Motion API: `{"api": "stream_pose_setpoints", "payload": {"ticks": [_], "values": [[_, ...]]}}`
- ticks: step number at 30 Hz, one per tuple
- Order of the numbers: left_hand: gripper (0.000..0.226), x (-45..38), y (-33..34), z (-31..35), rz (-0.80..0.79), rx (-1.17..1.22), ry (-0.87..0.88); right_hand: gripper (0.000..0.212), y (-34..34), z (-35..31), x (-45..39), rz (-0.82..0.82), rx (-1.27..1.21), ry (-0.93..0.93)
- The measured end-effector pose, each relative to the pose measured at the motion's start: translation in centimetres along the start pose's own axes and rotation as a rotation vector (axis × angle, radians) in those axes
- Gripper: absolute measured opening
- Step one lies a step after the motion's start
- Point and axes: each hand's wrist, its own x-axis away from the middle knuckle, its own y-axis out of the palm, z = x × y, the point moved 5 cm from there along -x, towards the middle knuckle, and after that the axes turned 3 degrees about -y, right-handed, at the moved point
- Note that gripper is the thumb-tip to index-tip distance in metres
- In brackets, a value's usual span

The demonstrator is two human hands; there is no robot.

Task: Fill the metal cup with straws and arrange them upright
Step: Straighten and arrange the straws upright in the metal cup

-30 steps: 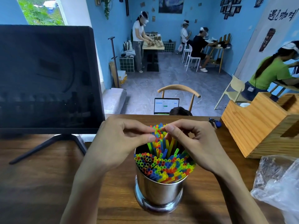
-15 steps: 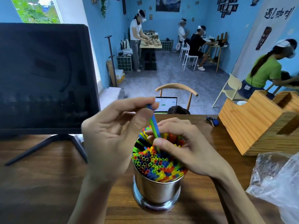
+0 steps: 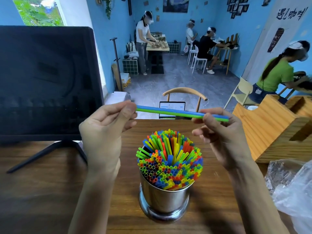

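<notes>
While fingers seemingly curl, both hands [image 3: 108, 132] pinch 2 straws [image 3: 170, 112].

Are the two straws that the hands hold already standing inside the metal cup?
No. The blue and green straws lie level above the metal cup, pinched by the left hand and the right hand.

Bright, even daylight, strongest from the window [image 3: 38, 11] at upper left. Soft shadows only: a faint one on the desk [image 3: 42, 191] around the base of the metal cup [image 3: 164, 201]. Pale glare streaks on that cup's polished side, dull reflections across the dark monitor [image 3: 45, 78]. Strong wide-angle bending toward the edges, walls and wooden box [image 3: 273, 129] leaning outward. Slight softness at the plastic bag [image 3: 293, 188] in the right corner; centre sharp, colours vivid.
</notes>
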Motion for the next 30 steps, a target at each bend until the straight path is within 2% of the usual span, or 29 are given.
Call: {"api": "stream_pose_setpoints", "payload": {"ticks": [2,5,7,11,14,17,19,23,30], "values": [[0.02,-0.3,0.0,-0.6,-0.099,-0.093,-0.078,0.038,-0.3,-0.1,-0.2,0.069,-0.092,-0.019],[0.016,-0.3,0.4,-0.9,-0.299,-0.271,-0.168,0.023,-0.6,-0.5,-0.2,0.215,-0.182,-0.046],[0.014,-0.1,0.6,-0.9,-0.439,-0.38,-0.198,0.02,-0.7,-0.9,-0.1,0.271,-0.183,-0.091],[0.022,0.7,1.2,-1.2,-0.645,-0.573,-0.196,0.042,-0.1,-1.7,0.5,0.31,-0.129,-0.252],[0.019,0.6,1.1,-1.2,-0.571,-0.56,-0.162,0.047,0.0,-2.5,1.0,0.322,-0.047,-0.369],[0.016,0.3,0.6,-0.7,-0.428,-0.427,-0.17,0.041,0.0,-2.6,1.0,0.318,-0.035,-0.357],[0.014,0.2,0.4,-0.4,-0.408,-0.387,-0.182,0.043,0.1,-2.5,1.0,0.321,-0.015,-0.357],[0.019,0.4,0.8,-0.8,-0.54,-0.541,-0.219,0.048,0.2,-2.3,1.3,0.351,0.078,-0.429],[0.025,0.3,0.5,-1.4,-0.676,-0.61,-0.272,0.04,0.7,-2.5,1.6,0.395,0.067,-0.424]]}}
